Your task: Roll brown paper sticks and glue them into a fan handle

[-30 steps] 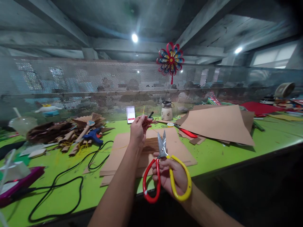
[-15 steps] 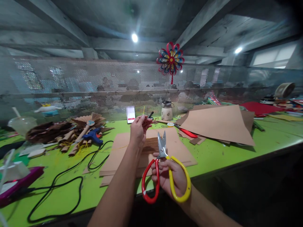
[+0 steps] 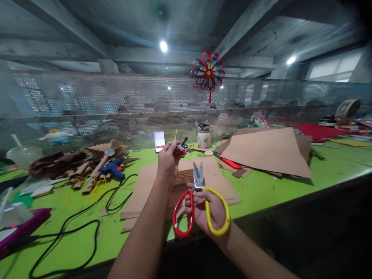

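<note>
My left hand [image 3: 169, 159] is raised over the brown paper sheets [image 3: 142, 199], its thumb and fingers pinched together. A thin yellow string [image 3: 176, 134] sticks up at its fingertips. Beneath the hands lies a pleated strip of brown paper [image 3: 183, 177], partly hidden by my left wrist and the scissors. My right hand [image 3: 213, 207] is closed on a pair of scissors [image 3: 198, 182] with one red and one yellow handle. Their blades point up and away, slightly apart, over the pleated paper.
A blue glue gun [image 3: 112, 168] and its black cord lie left, by a brown paper fan [image 3: 107, 150]. A phone [image 3: 159, 141] and a jug [image 3: 204, 136] stand behind. Large brown sheets [image 3: 264, 151] and red-handled scissors [image 3: 231, 162] lie right. A perforated screen [image 3: 101, 93] backs the green table.
My right hand and the scissors have risen slightly and shifted left. The blades look a little closer together. My left hand keeps its pinch in nearly the same spot.
</note>
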